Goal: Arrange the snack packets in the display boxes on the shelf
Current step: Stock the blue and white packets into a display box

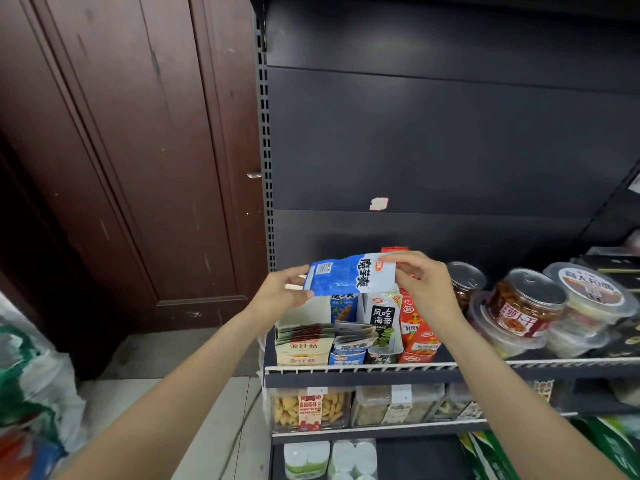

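A blue and white snack packet (349, 273) lies sideways in the air above the display boxes. My left hand (282, 289) pinches its left end and my right hand (420, 284) pinches its right end. Below stand a beige display box (304, 348) with flat packets, a blue display box (348, 353), a dark green and white display box (384, 327) and a red display box (417, 332), all side by side on the wire-fronted shelf (360, 368).
Round clear tubs with foil lids (526, 303) crowd the shelf to the right of the boxes. Lower shelves hold clear snack containers (310, 408). A brown wooden door (138, 168) stands at the left, with bags (31, 393) on the floor.
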A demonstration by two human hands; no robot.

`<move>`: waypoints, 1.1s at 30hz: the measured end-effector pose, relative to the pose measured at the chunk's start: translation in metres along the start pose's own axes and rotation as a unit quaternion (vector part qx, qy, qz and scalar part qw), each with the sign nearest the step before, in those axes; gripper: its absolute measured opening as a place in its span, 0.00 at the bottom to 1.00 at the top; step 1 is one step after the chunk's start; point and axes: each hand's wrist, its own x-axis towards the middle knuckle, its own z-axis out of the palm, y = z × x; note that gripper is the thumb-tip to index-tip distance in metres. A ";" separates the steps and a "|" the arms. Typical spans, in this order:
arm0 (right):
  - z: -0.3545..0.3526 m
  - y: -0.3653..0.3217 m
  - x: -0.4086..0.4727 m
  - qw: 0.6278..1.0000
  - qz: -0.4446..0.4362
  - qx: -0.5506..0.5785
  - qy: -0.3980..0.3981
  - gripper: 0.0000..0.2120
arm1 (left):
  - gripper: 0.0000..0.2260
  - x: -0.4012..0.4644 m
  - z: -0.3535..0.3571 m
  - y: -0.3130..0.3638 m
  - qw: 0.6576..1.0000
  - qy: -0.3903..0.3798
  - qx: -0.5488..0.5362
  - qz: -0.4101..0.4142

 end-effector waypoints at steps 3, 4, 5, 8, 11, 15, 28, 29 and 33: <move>-0.001 0.002 0.008 0.994 -0.048 -0.094 0.033 0.10 | 0.19 0.006 0.006 -0.005 0.999 -0.008 -0.002 -0.040; -0.002 0.003 0.011 0.991 -0.064 -0.116 0.035 0.08 | 0.18 0.009 0.008 -0.005 0.999 -0.006 0.019 -0.046; -0.001 0.004 0.014 0.987 -0.078 -0.140 0.033 0.06 | 0.17 0.012 0.009 -0.006 0.998 0.003 0.051 -0.044; 0.001 0.008 0.023 0.968 -0.111 -0.226 0.020 0.06 | 0.17 0.023 0.010 -0.010 0.975 0.041 0.218 0.007; 0.003 0.013 0.030 0.958 -0.109 -0.265 0.017 0.07 | 0.23 0.028 0.008 -0.017 0.918 0.046 0.387 0.069; 0.007 0.024 0.037 0.951 -0.100 -0.293 -0.020 0.09 | 0.33 0.036 0.005 -0.026 0.848 0.011 0.525 0.068; 0.047 0.075 0.079 0.914 -0.050 -0.374 -0.153 0.08 | 0.32 0.046 0.005 -0.039 0.830 0.014 0.554 0.059; 0.051 0.079 0.081 0.906 -0.057 -0.387 -0.163 0.08 | 0.32 0.046 0.004 -0.040 0.829 0.019 0.556 0.063; 0.062 0.093 0.088 0.884 -0.085 -0.429 -0.164 0.09 | 0.31 0.045 0.004 -0.041 0.823 0.033 0.563 0.067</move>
